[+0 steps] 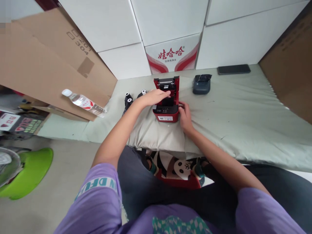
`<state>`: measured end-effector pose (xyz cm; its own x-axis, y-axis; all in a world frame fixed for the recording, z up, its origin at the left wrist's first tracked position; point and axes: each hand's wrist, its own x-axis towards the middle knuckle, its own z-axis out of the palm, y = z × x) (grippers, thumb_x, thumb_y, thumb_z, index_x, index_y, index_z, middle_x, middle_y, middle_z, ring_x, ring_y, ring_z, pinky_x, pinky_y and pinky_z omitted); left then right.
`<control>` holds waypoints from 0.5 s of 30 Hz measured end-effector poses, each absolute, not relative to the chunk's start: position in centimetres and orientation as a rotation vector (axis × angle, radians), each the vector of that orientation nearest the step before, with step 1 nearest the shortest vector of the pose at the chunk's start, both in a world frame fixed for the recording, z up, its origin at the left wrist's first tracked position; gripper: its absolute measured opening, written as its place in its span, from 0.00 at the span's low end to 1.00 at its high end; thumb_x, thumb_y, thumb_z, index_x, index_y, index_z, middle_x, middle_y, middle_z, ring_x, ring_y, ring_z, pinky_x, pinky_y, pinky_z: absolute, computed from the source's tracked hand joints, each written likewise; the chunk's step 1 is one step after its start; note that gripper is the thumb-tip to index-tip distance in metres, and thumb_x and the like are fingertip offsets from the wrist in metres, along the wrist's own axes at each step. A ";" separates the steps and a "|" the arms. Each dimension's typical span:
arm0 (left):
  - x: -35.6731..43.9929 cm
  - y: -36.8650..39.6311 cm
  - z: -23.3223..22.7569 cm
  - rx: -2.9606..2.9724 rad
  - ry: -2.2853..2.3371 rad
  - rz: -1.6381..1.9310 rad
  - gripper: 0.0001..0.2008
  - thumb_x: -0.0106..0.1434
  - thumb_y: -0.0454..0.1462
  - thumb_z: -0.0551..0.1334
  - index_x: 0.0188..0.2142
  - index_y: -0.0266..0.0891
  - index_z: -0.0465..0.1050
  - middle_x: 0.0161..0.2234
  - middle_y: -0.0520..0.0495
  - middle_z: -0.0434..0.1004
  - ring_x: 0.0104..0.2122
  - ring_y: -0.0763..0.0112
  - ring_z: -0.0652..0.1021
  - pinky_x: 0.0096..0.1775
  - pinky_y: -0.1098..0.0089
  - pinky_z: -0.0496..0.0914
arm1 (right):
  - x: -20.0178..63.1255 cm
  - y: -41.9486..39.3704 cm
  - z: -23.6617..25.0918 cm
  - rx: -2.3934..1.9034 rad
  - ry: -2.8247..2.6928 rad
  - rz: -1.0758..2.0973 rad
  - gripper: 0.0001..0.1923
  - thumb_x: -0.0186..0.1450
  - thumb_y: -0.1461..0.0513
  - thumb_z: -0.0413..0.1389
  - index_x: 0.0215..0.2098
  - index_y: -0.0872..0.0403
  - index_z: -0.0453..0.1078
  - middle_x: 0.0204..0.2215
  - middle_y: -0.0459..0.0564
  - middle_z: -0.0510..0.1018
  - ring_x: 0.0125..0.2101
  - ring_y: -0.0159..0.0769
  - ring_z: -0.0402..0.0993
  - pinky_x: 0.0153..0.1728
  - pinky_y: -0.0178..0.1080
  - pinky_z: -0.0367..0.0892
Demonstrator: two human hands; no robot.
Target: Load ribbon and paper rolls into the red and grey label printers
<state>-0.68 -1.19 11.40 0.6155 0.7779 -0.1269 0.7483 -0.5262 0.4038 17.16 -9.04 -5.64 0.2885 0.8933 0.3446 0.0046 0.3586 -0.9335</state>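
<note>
A small red and black thermal printer (pixel 166 113) stands on the covered surface with its lid raised and its roll compartment exposed. My left hand (pixel 157 96) reaches over the left side of the compartment, fingers stretched out across it. Its fingertips are at the inside of the printer, and the hand hides part of the interior. Against the right side wall rests my right hand (pixel 185 116), thumb in front and fingers bent around the side, steadying the printer. Several black rolls with white cores (pixel 128 101) stand just left of the printer, partly behind my left forearm.
A dark blue device (pixel 201 85) and a black phone (pixel 234 69) lie to the right. A water bottle (pixel 84 102) leans by a large cardboard box (pixel 56 52) at left. White boxes (pixel 170 19) line the back. A green stool (pixel 36 172) is at lower left.
</note>
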 end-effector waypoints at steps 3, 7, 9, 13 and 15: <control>-2.1 -3.6 10.8 2.474 1.227 0.315 0.20 0.73 0.52 0.59 0.45 0.42 0.84 0.43 0.46 0.86 0.44 0.58 0.81 0.54 0.60 0.69 | 18.6 -6.2 -4.6 -1.054 -1.136 0.701 0.26 0.70 0.42 0.55 0.59 0.46 0.69 0.60 0.55 0.75 0.56 0.46 0.73 0.64 0.59 0.69; -3.4 -5.7 9.1 2.641 1.296 0.488 0.14 0.74 0.43 0.60 0.49 0.45 0.84 0.50 0.44 0.87 0.51 0.58 0.80 0.57 0.55 0.65 | 20.0 -0.7 -2.7 -0.971 -1.213 0.686 0.32 0.70 0.37 0.52 0.64 0.43 0.65 0.65 0.52 0.72 0.64 0.49 0.69 0.67 0.63 0.65; -3.9 -6.3 8.5 2.682 1.305 0.539 0.15 0.76 0.43 0.58 0.49 0.46 0.84 0.51 0.44 0.86 0.53 0.58 0.80 0.56 0.54 0.65 | 19.8 1.1 -1.9 -0.927 -1.264 0.732 0.32 0.70 0.35 0.50 0.64 0.41 0.65 0.64 0.51 0.73 0.66 0.49 0.69 0.66 0.61 0.66; -4.5 -6.9 8.1 2.744 1.254 0.521 0.16 0.77 0.42 0.56 0.49 0.48 0.83 0.53 0.46 0.86 0.53 0.59 0.79 0.55 0.54 0.64 | 18.7 1.3 -1.7 -0.877 -1.275 0.712 0.32 0.70 0.33 0.49 0.62 0.40 0.66 0.63 0.49 0.74 0.65 0.47 0.70 0.66 0.56 0.69; -4.5 -7.1 8.2 2.788 1.226 0.492 0.15 0.77 0.41 0.55 0.48 0.49 0.83 0.55 0.47 0.84 0.55 0.57 0.78 0.56 0.52 0.64 | 18.5 0.3 -1.8 -0.873 -1.259 0.668 0.32 0.70 0.33 0.48 0.59 0.41 0.68 0.59 0.49 0.75 0.62 0.47 0.72 0.65 0.56 0.70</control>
<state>-4.54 -7.09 8.16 0.6337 0.7265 0.2658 0.7085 -0.6830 0.1777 18.48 0.29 -1.76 0.2003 0.8303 0.5200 0.0351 0.5244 -0.8508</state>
